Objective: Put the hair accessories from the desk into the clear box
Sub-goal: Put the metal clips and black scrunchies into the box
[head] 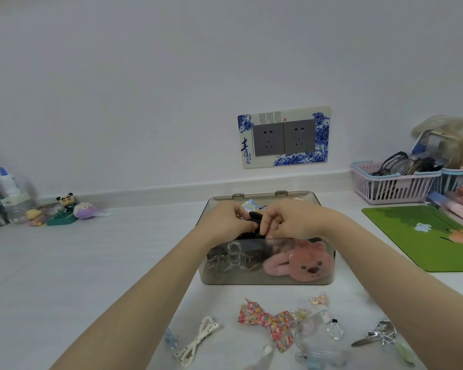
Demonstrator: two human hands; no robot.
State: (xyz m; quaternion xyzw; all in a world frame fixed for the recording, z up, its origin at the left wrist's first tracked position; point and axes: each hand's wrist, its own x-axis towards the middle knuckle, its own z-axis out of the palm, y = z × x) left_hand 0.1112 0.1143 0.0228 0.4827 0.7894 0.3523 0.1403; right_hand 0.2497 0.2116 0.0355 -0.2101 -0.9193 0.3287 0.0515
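Both hands meet over the open top of the clear box [267, 273]: the left hand [225, 218] and the right hand [286, 220] each curl their fingers round a black hair accessory [254, 218] held between them, just above the box's front wall. Far left on the counter [91, 263], against the wall, stand a dropper bottle [7, 182] and a cluster of small toy figures [64, 209]. The clear box, its hinged lid tipped back, holds dark hair ties, transparent claw clips [231, 259] and a pink plush bear clip [302, 261] pressed against its front wall. Nearer the viewer, in front of the box and below the forearms, lie the accessories not yet stowed: a white looped clip [195, 343], a red floral bow [267, 321], several clear clips [318, 340] and a silver clip [380, 337]. On the wall behind, a blue-and-white socket surround [284, 137] bears Chinese characters too small to read reliably. Right of the box lies a green mat [425, 236]; behind it, a pink basket [396, 182] contains spectacles.
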